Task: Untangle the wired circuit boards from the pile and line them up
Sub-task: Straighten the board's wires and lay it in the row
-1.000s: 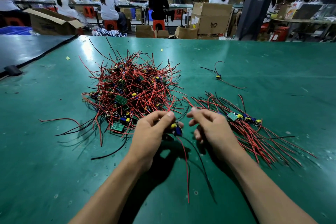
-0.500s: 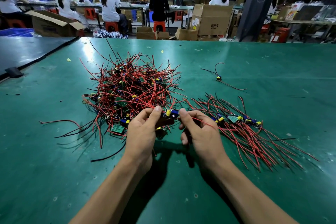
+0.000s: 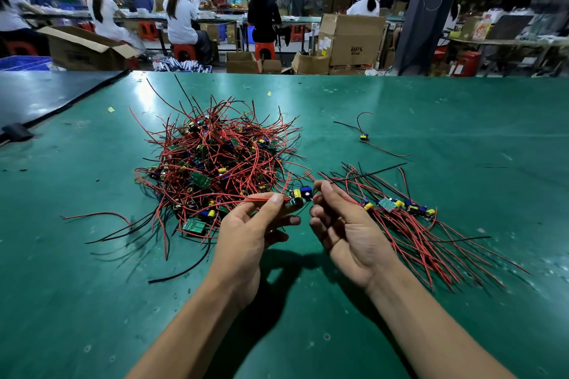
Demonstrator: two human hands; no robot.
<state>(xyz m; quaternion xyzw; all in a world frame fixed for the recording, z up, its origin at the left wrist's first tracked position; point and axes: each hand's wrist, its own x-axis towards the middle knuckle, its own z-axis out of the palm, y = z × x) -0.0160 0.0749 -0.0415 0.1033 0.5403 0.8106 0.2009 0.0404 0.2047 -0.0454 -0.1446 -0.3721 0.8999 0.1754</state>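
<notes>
One circuit board (image 3: 300, 195), left hand (image 3: 249, 234) pinching its red wires (image 3: 257, 199), right hand (image 3: 348, 231) pinching opposite end, pile (image 3: 215, 163) behind.

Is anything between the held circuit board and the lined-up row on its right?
Nothing visible but the right hand, which holds the circuit board, lies between it and the row. The left hand pinches red wires beside it that lead into the pile.

One pile (image 3: 215, 169), one row (image 3: 397, 208), one stray board (image 3: 364, 137), one held board (image 3: 301, 195).
</notes>
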